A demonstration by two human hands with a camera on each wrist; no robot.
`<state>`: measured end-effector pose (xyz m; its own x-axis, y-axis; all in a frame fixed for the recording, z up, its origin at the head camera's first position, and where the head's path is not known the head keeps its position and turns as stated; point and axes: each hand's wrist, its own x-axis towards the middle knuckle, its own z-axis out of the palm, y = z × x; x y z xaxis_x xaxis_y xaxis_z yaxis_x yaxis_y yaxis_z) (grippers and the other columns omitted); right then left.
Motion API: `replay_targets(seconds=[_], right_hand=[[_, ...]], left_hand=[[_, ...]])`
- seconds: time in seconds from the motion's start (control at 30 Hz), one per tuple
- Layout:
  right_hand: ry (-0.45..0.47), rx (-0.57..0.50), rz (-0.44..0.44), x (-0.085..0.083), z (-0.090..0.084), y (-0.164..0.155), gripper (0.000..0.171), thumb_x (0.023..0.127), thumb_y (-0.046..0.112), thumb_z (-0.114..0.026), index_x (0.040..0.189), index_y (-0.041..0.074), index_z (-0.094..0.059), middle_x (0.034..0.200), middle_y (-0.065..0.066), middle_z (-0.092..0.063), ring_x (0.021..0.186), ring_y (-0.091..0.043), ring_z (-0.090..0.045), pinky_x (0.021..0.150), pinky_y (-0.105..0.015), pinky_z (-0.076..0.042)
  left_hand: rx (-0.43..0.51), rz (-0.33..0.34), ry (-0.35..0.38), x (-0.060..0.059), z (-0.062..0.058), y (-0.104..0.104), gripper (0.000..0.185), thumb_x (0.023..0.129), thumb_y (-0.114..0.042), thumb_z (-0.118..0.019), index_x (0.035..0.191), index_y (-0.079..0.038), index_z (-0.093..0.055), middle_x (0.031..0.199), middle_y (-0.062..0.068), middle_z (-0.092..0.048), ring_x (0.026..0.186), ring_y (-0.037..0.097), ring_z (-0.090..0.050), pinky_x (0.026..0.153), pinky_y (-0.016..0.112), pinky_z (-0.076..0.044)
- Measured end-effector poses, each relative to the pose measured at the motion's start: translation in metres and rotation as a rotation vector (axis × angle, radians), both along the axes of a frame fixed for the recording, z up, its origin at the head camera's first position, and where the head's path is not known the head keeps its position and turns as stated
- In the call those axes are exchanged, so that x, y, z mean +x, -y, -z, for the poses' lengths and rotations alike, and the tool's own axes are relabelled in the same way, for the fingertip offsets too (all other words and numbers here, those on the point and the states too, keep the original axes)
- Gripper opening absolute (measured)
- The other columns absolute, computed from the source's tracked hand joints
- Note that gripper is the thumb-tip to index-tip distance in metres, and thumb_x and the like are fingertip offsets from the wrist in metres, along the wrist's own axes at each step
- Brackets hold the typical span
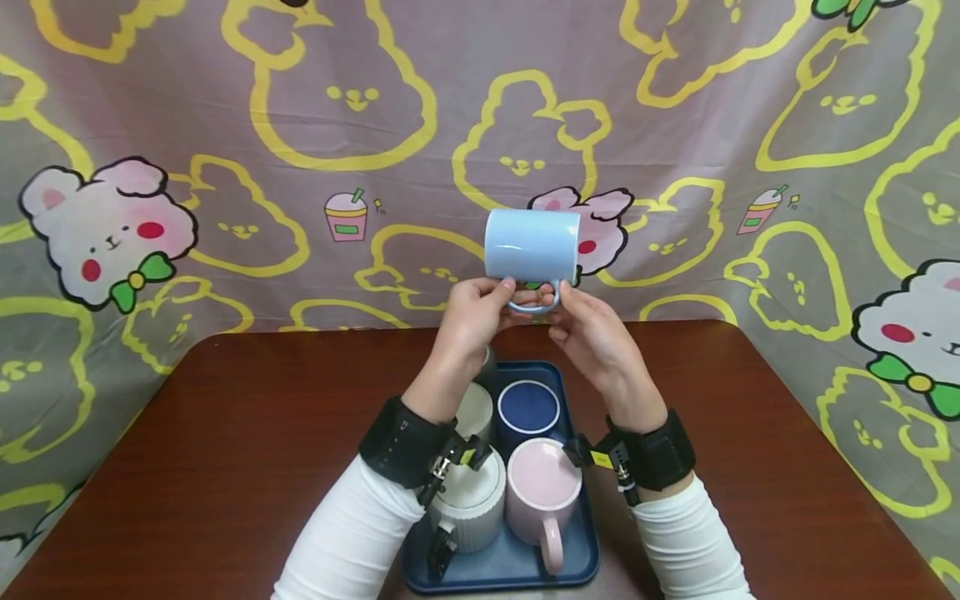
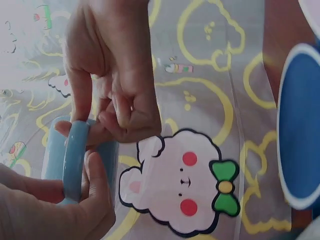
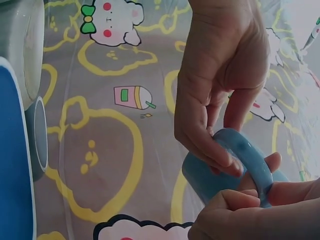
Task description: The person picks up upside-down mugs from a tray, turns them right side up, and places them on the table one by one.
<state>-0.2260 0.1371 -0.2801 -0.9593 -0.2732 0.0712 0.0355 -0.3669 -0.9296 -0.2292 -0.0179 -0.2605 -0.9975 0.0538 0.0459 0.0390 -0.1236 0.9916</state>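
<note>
A light blue mug (image 1: 531, 244) is held up on its side above the far end of the table, its handle pointing down. My left hand (image 1: 471, 315) pinches one side of that handle (image 2: 76, 160) between thumb and fingers. From the other side my right hand (image 1: 603, 337) grips the handle with its thumb and fingertips. In the right wrist view, fingers of both hands meet around the handle loop, and the mug's body lies partly hidden behind them.
Below the forearms, a dark blue tray (image 1: 587, 560) stands on the brown table (image 1: 247, 458). It bears a pink mug (image 1: 545, 475), a dark blue mug (image 1: 528, 408), a ribbed whitish mug (image 1: 472, 500), a cream mug (image 1: 475, 411) and a partly hidden grey one. A patterned cloth (image 1: 390, 275) hangs behind.
</note>
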Motion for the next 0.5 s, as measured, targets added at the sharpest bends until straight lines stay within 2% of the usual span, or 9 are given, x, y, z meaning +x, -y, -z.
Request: replay_targets(seconds=[0.17,0.27,0.4,0.5], right_hand=[[0.009,-0.032,-0.003,0.000,0.000,0.002,0.033,0.102,0.026,-0.036,0.089,0.014,-0.064,0.081,0.004,-0.050,0.074,-0.011,-0.039,0.063,-0.018,-0.031],[0.003,-0.051,-0.012,0.000,0.001,0.003,0.034,0.102,0.025,-0.035,0.089,0.014,-0.065,0.082,0.004,-0.052,0.074,-0.011,-0.038,0.062,-0.018,-0.031],[-0.006,-0.091,-0.049,0.000,0.001,0.004,0.033,0.103,0.025,-0.034,0.092,0.012,-0.062,0.083,0.005,-0.053,0.073,-0.010,-0.036,0.061,-0.018,-0.029],[0.004,-0.119,-0.074,-0.001,0.001,0.004,0.031,0.103,0.026,-0.034,0.096,0.008,-0.059,0.080,0.006,-0.054,0.073,-0.009,-0.035,0.060,-0.018,-0.029]], left_hand=[[0.158,-0.016,0.022,-0.001,0.003,-0.005,0.031,0.100,-0.014,-0.046,0.112,0.009,-0.063,0.091,0.011,-0.072,0.083,0.013,-0.068,0.091,0.033,-0.052],[0.235,-0.036,0.038,-0.001,0.004,-0.008,0.030,0.100,-0.015,-0.046,0.106,0.007,-0.064,0.081,0.003,-0.068,0.082,0.012,-0.067,0.090,0.031,-0.051],[0.369,-0.027,0.056,-0.002,0.005,-0.011,0.027,0.101,-0.015,-0.044,0.088,0.001,-0.062,0.077,0.001,-0.061,0.080,0.013,-0.061,0.085,0.028,-0.048],[0.485,0.016,0.068,-0.002,0.006,-0.012,0.029,0.101,-0.013,-0.043,0.077,-0.004,-0.057,0.074,0.002,-0.054,0.076,0.015,-0.054,0.083,0.030,-0.045]])
